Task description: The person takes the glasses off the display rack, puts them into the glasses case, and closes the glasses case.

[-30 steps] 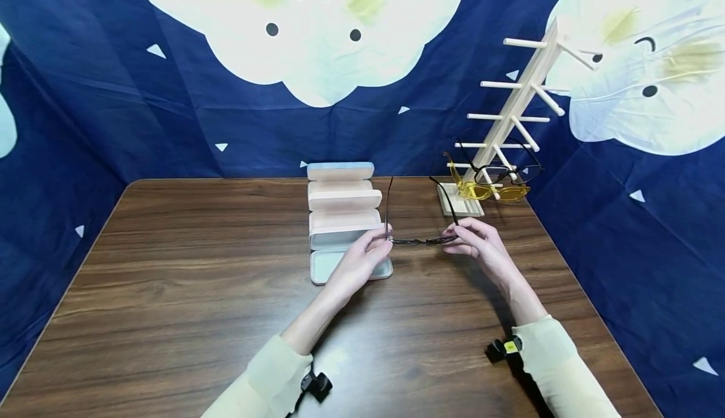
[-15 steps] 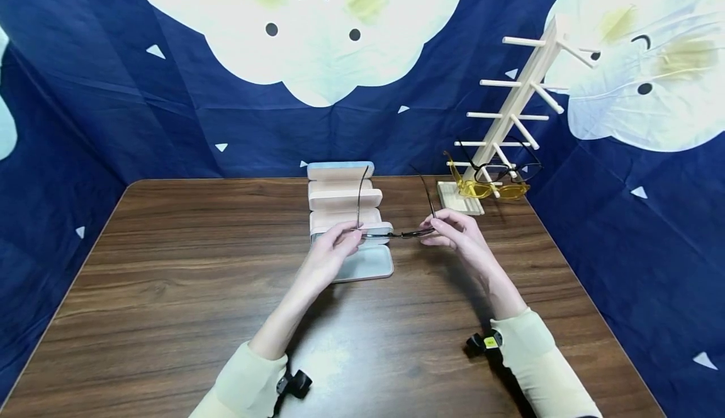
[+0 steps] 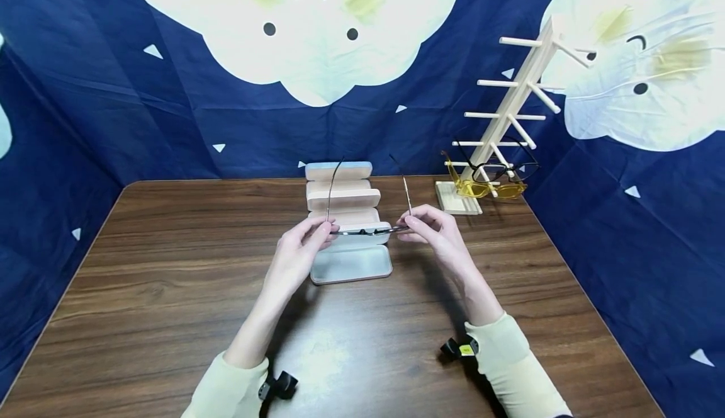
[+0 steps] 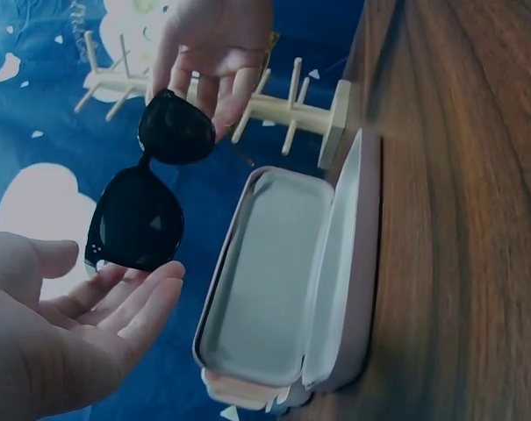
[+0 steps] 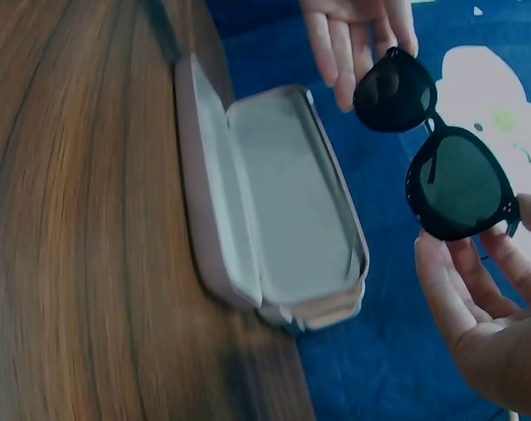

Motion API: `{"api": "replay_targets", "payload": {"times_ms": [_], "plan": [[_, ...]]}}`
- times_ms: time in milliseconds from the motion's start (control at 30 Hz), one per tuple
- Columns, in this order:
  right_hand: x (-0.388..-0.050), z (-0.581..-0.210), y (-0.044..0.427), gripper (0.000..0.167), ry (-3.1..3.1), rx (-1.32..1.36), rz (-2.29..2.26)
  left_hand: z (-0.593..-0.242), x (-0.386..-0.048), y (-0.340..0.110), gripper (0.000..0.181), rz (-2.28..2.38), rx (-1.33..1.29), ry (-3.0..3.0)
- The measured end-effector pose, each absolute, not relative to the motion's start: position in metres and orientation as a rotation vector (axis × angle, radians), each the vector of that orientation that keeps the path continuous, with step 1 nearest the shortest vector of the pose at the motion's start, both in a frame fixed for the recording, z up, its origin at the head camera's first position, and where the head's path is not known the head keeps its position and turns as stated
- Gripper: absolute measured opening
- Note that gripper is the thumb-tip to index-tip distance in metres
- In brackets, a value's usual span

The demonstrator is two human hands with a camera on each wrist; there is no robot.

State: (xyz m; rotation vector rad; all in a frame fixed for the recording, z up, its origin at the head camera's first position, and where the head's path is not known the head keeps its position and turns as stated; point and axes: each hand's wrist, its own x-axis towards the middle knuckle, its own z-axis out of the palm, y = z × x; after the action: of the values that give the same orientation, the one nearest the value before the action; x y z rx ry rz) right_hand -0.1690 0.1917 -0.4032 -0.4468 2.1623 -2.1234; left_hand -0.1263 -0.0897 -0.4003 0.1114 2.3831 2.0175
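Nearest open case point(image 3: 351, 265): centre of frame, long axis left to right; left hand point(image 3: 294, 253), nearer it, and right hand point(image 3: 444, 238) pinch opposite ends of black sunglasses point(image 4: 140, 219), raised above the case, roughly parallel

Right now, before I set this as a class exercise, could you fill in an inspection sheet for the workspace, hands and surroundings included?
Surface: brown wood-grain table.
Job's things: dark sunglasses, arms unfolded, held in the air; open glasses cases lined up front to back on the table.
Clutter: wooden rack at the back right, carrying dark-framed glasses and yellow glasses.
Left hand: holds one end of the sunglasses.
Right hand: holds the other end.
Cables: nothing seen.
Surroundings: blue cloth with white clouds.
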Motion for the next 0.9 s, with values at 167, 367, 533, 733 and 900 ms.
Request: {"api": "replay_targets", "payload": {"times_ms": [167,367,533,733,900], "plan": [[-0.161,-0.400,0.178,0.029,2.157,-0.448,-2.123,-0.400,-0.122,-0.100,0.037,2.065,0.058,2.367],[-0.153,-0.402,0.168,0.029,2.123,-0.386,-2.150,-0.402,-0.115,-0.107,0.034,2.078,0.013,2.372],[-0.149,-0.404,0.164,0.031,2.105,-0.351,-2.152,-0.402,-0.110,-0.111,0.035,2.073,0.013,2.398],[-0.145,-0.404,0.162,0.030,2.117,-0.358,-2.138,-0.403,-0.106,-0.113,0.038,2.024,0.013,2.434],[-0.144,-0.405,0.164,0.028,2.123,-0.373,-2.141,-0.404,-0.105,-0.113,0.038,2.034,0.026,2.434]]}}
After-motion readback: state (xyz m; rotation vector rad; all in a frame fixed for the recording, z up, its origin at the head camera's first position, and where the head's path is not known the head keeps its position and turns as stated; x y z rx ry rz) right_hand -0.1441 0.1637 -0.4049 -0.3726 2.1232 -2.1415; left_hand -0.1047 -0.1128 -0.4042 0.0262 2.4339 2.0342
